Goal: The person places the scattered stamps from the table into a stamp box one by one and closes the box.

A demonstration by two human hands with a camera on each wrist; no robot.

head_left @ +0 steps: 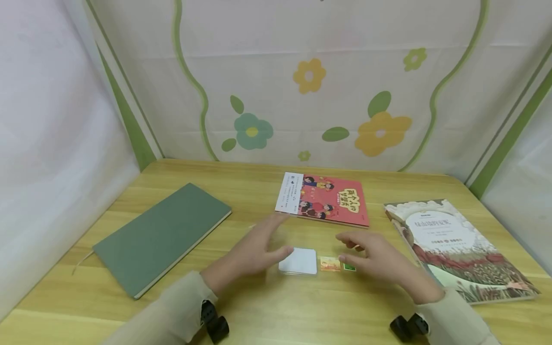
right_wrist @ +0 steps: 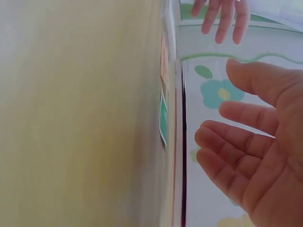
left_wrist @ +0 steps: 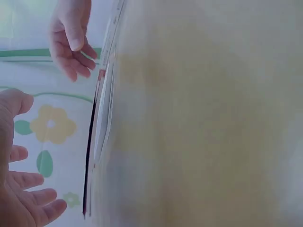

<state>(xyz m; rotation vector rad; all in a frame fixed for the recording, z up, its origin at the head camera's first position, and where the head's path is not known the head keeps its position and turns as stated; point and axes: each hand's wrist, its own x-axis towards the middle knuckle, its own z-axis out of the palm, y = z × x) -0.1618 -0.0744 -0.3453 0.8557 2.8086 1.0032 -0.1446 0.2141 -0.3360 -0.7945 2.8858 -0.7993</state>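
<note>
On the wooden tabletop [head_left: 258, 311], a white card stack [head_left: 298, 261], orange card [head_left: 330, 264] and green card [head_left: 349, 268] lie in a row, left to right; a pink book [head_left: 324, 199] lies behind them.

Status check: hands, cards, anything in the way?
Left hand open, thumb at white card. Right hand open over green card. Orange card between them, untouched. Nothing in the way.
</note>
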